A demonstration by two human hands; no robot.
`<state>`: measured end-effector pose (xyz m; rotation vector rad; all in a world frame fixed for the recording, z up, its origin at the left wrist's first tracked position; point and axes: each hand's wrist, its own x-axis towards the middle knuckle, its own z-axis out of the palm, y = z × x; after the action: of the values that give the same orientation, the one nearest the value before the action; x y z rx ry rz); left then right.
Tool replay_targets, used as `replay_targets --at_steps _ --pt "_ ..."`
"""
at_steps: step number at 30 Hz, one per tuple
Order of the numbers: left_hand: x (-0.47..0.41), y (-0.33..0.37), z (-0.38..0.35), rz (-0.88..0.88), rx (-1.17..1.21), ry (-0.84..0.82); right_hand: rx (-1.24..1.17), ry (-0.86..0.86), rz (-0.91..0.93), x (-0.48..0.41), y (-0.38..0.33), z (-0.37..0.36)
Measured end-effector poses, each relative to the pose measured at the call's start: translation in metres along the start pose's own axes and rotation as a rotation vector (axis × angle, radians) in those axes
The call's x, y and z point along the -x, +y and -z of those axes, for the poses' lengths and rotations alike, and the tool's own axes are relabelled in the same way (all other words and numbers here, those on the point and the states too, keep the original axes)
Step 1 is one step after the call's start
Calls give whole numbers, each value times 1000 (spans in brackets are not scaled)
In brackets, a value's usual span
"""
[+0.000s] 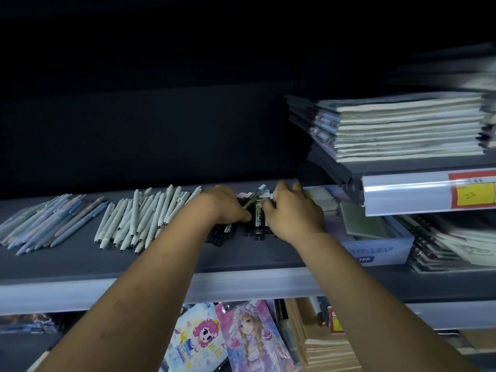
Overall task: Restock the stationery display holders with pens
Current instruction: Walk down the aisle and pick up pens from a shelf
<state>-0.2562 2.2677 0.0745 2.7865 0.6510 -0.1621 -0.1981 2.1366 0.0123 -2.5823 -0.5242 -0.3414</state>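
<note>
Well, both arms reach over the front edge of the grey shelf (80,264) to a small heap of black pens (258,220) lying about mid-depth. The left hand (228,208) grips some of these pens with its fingers curled round them, one pen slanting up out of the grasp. The right hand (295,212) is clenched over the same heap from the other side, thumb on top. White pens (145,218) lie fanned just beside the left hand, and blue-grey pens (45,224) lie further left, near the shelf's end. A bare strip of shelf runs between all the pens and the front edge. A box (381,251) sits close on the right, and the corner of the upper shelf (332,170), stacked with notebooks (402,124), juts out just above the right hand
</note>
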Motion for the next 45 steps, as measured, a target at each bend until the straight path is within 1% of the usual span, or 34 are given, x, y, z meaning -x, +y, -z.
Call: replay_targets --at_steps 3,6,8,13,18,20,23,25,27,28,32,35,36,39,41,43,45 --pt "2 2 1 -5 -11 -20 8 -6 -3 0 0 0" --pt "4 2 -1 -27 -49 -11 5 -17 -7 0 0 2" --pt "4 -1 -3 -39 -30 4 -5 -22 -6 1 0 4" --pt "6 -14 -13 -46 128 109 -12 -25 2 3 -2 5" --pt "15 -14 -35 -107 43 244 -20 12 23 6 -5 7" --pt "14 -16 -39 -121 79 266 -60 52 67 6 -4 7" --pt "17 -20 -41 -172 153 334 -159 61 133 3 -4 3" --pt "19 -22 -42 -232 200 390 -392 60 112 0 -10 7" --pt "22 -24 -40 -288 287 416 -669 61 100 -3 -20 16" --pt "23 -24 -39 -307 344 415 -765 50 99 -4 -24 21" --pt "27 -26 -37 -331 560 454 -992 15 117 1 -35 30" --pt "28 -26 -37 -325 781 510 -1062 -5 158 5 -42 29" --pt "28 -25 -36 -327 850 504 -1074 -7 165 7 -46 28" --pt "26 -27 -36 -347 1041 416 -1118 -7 203 12 -53 24" --pt "28 -29 -34 -364 1168 391 -1142 -21 258 18 -56 24" --pt "30 -32 -35 -385 1225 399 -1140 -36 304 25 -58 26" --pt "35 -35 -37 -403 1233 407 -1129 -35 314 28 -58 25"
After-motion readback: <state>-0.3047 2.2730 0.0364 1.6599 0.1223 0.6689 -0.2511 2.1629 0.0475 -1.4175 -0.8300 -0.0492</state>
